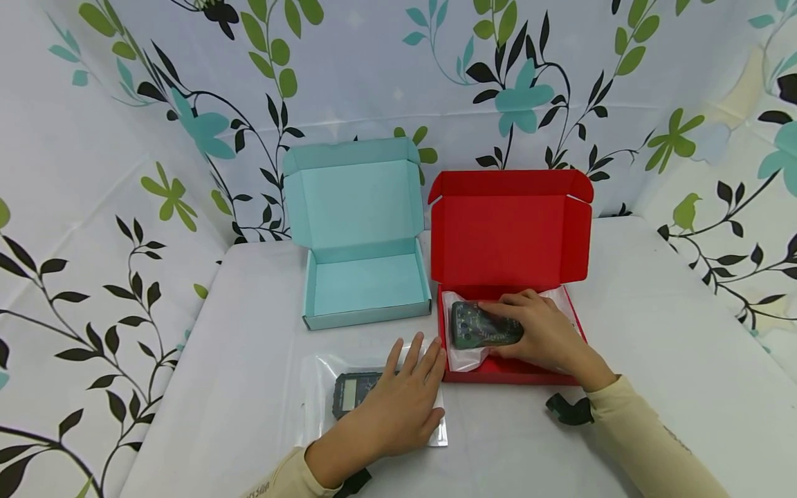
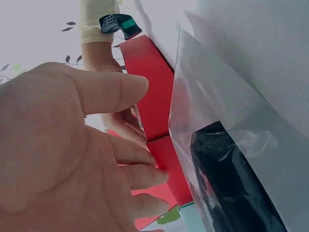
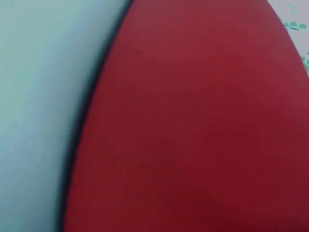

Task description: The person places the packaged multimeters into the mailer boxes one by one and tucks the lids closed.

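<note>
My left hand (image 1: pixel 401 391) lies flat, fingers straight, on a clear plastic bag (image 1: pixel 317 394) on the white table. The bag holds a dark device with a small screen (image 1: pixel 351 392). In the left wrist view the palm (image 2: pixel 58 159) hovers beside that bag (image 2: pixel 231 92) and its dark device (image 2: pixel 231 188). My right hand (image 1: pixel 535 332) is inside the open red box (image 1: pixel 510 228). It grips a dark green device (image 1: pixel 476 325) in a clear wrapper, fingers over the top and thumb under its near edge.
An open teal box (image 1: pixel 364 277) stands left of the red one, lid up against the leaf-patterned backdrop. The right wrist view is a blur of red lid (image 3: pixel 193 121) and teal box (image 3: pixel 34 96). The red box's side (image 2: pixel 154 106) shows close by in the left wrist view.
</note>
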The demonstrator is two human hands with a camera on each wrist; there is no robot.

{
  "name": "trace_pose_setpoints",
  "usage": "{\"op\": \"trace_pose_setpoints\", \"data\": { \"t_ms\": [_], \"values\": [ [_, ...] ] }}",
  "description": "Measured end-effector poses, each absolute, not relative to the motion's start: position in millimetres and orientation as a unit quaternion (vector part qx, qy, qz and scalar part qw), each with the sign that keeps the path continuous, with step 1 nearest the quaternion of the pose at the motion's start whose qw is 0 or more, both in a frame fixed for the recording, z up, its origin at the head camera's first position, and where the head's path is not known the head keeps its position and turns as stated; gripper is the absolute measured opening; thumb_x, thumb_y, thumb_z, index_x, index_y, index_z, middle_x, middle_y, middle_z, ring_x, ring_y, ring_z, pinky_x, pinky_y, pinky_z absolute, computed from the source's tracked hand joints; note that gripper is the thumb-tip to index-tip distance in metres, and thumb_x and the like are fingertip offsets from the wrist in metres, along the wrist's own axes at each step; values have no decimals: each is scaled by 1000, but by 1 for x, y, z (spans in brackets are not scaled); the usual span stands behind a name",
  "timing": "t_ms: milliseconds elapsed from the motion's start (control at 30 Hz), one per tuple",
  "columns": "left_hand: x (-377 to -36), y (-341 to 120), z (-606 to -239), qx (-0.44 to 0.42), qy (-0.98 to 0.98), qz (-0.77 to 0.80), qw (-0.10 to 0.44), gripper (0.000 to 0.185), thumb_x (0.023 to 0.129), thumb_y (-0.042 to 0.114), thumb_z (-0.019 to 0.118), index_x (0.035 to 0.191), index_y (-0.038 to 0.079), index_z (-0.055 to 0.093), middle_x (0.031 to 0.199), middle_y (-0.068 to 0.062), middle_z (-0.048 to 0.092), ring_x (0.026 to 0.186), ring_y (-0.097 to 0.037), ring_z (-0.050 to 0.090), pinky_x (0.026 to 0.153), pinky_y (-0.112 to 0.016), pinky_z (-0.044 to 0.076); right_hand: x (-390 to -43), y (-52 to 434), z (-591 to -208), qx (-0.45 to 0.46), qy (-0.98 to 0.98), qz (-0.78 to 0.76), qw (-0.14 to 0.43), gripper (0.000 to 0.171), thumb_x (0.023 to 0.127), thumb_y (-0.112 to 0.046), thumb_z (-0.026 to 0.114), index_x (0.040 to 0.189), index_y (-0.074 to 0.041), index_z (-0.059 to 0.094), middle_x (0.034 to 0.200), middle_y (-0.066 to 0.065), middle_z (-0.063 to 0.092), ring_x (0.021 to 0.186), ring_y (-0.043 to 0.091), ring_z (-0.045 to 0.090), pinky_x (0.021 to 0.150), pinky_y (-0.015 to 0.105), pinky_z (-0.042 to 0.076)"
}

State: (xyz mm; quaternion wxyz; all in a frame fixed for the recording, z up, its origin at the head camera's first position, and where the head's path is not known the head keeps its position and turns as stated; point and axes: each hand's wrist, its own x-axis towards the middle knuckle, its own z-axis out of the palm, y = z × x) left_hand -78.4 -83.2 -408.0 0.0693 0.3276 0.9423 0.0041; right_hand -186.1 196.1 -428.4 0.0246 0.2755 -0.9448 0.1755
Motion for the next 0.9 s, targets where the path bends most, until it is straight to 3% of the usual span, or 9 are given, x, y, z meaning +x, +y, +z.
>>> {"op": "trace_pose_setpoints", "data": {
  "t_ms": [267, 900],
  "values": [
    [-79, -83, -407, 330, 942, 6, 66, 77, 104, 43, 58, 162, 0, 30, 170, -15, 21, 157, -39, 6, 122, -60, 6, -186, 195, -434, 265, -948, 174, 12, 88, 67, -46, 97, 146, -25, 64, 135, 17, 62, 124, 36, 52, 94, 63, 51],
    [-79, -82, -405, 328, 941, 15, 74, 77, 104, 44, 58, 162, 1, 31, 170, -15, 22, 156, -40, 8, 122, -59, 5, -187, 198, -442, 274, -945, 178, 14, 88, 69, -47, 96, 147, -24, 63, 135, 18, 61, 122, 36, 52, 99, 65, 46]
  ]
}}
